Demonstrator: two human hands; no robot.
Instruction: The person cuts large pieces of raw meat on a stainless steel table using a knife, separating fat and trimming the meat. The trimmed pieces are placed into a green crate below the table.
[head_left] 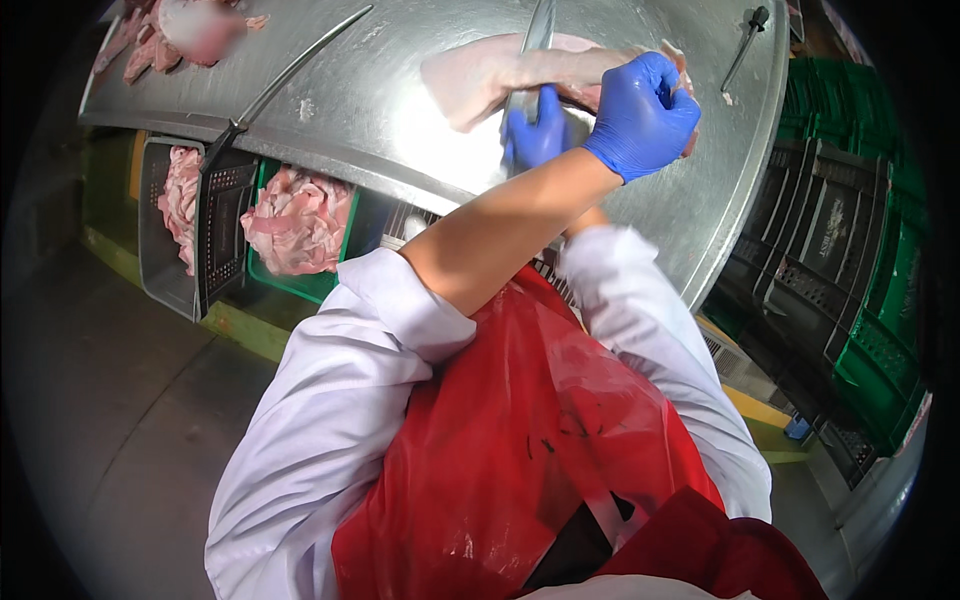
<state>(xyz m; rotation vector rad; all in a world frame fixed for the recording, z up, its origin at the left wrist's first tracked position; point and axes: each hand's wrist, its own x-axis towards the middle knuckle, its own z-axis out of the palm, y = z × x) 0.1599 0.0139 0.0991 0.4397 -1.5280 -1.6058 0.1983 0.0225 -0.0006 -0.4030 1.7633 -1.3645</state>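
Note:
A long pale slab of meat [465,80] lies on the metal table, with a strip raised along it. My left hand [645,118], in a blue glove, reaches across to the right and is closed on the slab's right end. My right hand [540,130], also gloved in blue, sits left of it, below the other forearm, closed around a knife. The knife's blade [539,28] points away from me and passes under the raised strip; its handle is hidden in my fingers. My forearms cross, left over right.
Pink meat pieces [185,35] lie at the table's far left. A long thin metal rod [305,62] with a black handle lies over the front edge. A smaller black-handled tool [745,48] lies at right. Below left, a grey crate [165,265] and a green crate [315,288] hold trimmings; stacked crates [815,225] stand right.

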